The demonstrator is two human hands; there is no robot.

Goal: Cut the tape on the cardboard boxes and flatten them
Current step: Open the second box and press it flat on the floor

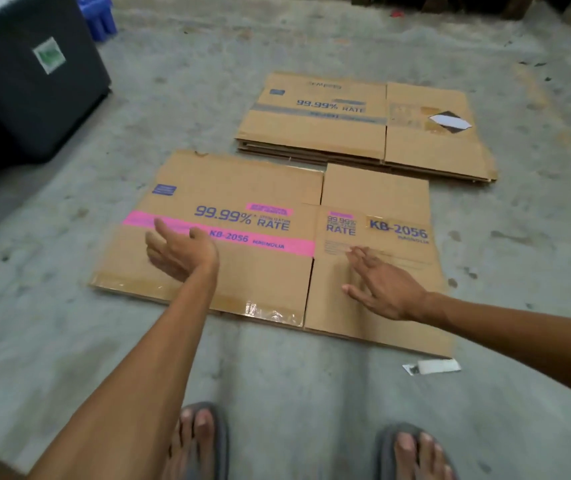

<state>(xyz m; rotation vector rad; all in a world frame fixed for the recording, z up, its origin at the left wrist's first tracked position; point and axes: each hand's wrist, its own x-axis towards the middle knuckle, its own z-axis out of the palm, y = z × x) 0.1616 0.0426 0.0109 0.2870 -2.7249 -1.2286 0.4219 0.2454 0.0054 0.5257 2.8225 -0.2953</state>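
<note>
Step in hand looks like the tail of flattening: the near box [259, 271] with the pink stripe lies collapsed flat on the concrete floor [277, 375], just ahead of the sandalled feet. Clear tape [259, 310] is visible along its near edge, looks severed, can't confirm. The stack of flattened boxes [315, 129] sits just beyond it, edges nearly meeting. Left hand [180, 249] hovers over the left panel, arm stretched forward, palm turned up and inward, fingers loosely spread, holding nothing. Right hand [386, 289] reaches in from the right, palm down, fingers straight and slightly fanned, low over the right panel; can't tell if it touches the cardboard or is just above it. No knife in either hand. A small white object [431, 367] lies on the floor by the box's near right corner; could be the cutter or a tape scrap, too blurred to say. Next move, my read: press the panels fully flat, then grip both sides and shift the box onto the stack, square to it. Needs both hands on opposite edges so it doesn't fold at the crease. Black bin [27, 81] stands far left, well apart.
</note>
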